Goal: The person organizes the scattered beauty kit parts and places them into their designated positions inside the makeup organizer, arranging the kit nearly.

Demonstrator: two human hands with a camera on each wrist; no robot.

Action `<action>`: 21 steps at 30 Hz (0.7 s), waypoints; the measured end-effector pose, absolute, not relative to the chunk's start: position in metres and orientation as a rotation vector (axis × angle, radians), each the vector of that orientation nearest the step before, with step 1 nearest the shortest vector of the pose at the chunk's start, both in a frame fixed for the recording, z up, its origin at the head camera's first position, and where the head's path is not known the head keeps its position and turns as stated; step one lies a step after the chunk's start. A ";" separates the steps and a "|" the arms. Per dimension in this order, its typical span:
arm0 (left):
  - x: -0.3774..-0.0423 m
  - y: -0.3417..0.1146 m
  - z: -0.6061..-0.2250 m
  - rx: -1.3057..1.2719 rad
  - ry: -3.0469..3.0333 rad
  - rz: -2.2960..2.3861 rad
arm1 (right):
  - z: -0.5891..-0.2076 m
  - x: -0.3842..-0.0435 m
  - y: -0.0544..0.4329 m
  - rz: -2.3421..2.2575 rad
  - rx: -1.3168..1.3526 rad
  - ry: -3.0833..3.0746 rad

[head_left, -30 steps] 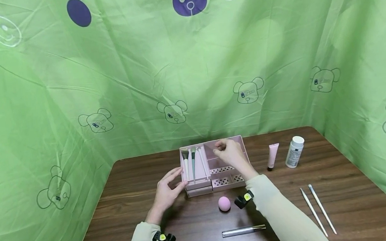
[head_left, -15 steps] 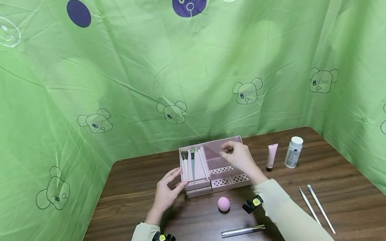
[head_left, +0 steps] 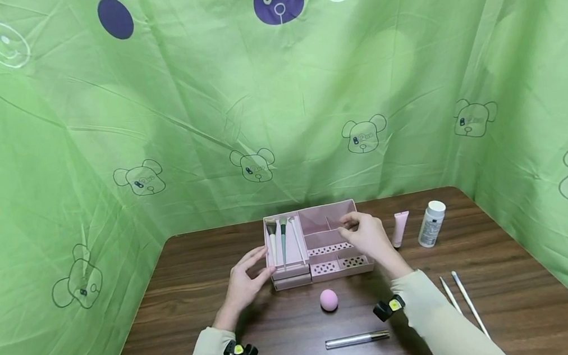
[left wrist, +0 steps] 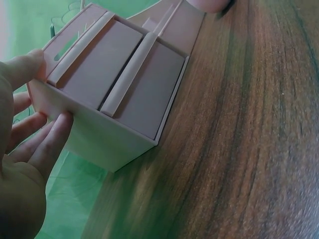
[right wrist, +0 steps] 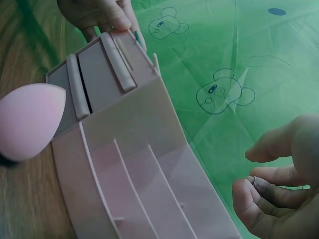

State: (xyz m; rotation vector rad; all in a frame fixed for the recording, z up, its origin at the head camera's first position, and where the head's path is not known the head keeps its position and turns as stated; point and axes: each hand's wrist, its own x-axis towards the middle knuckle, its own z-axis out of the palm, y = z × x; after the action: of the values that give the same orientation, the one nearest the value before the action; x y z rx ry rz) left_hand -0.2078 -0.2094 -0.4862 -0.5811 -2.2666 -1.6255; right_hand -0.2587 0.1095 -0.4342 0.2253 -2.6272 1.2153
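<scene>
A pink makeup organizer (head_left: 332, 236) stands at the table's middle back, with brushes lying in its left top tray and two drawers at its left front. My left hand (head_left: 246, 282) holds its left front corner; in the left wrist view the thumb (left wrist: 25, 68) lies on the top front edge and the fingers on the side wall. My right hand (head_left: 367, 236) hovers at the organizer's right side, fingers loosely bent. Nothing lies between the thumb and fingers of the right hand (right wrist: 279, 179) in the right wrist view. A pink makeup sponge (head_left: 328, 300) sits in front.
A silver pen-like tube (head_left: 357, 339) lies at the front. Right of the organizer stand a pink squeeze tube (head_left: 400, 229) and a white bottle (head_left: 432, 224). Two thin white sticks (head_left: 469, 303) lie farther right, partly behind the right sleeve. Green cloth (head_left: 197, 112) surrounds the table.
My right hand has moved right and slightly toward me, from above the organizer's back compartments to its right edge. The left hand and the organizer have stayed put.
</scene>
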 end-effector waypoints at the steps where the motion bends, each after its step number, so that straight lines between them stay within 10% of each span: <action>1: -0.208 -0.209 -0.487 -0.584 -2.266 -1.624 | -0.435 -0.258 0.111 1.212 0.219 -2.630; 21: -0.207 -0.209 -0.484 -0.603 -2.286 -1.458 | -0.449 -0.243 0.151 1.201 0.224 -2.624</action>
State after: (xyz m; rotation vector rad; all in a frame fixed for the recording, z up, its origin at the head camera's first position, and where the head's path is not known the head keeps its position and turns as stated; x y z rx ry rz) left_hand -0.2069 -0.2086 -0.4843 -0.6031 -2.2858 -1.4584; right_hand -0.2429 0.1514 -0.4486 0.2237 -2.6242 1.2007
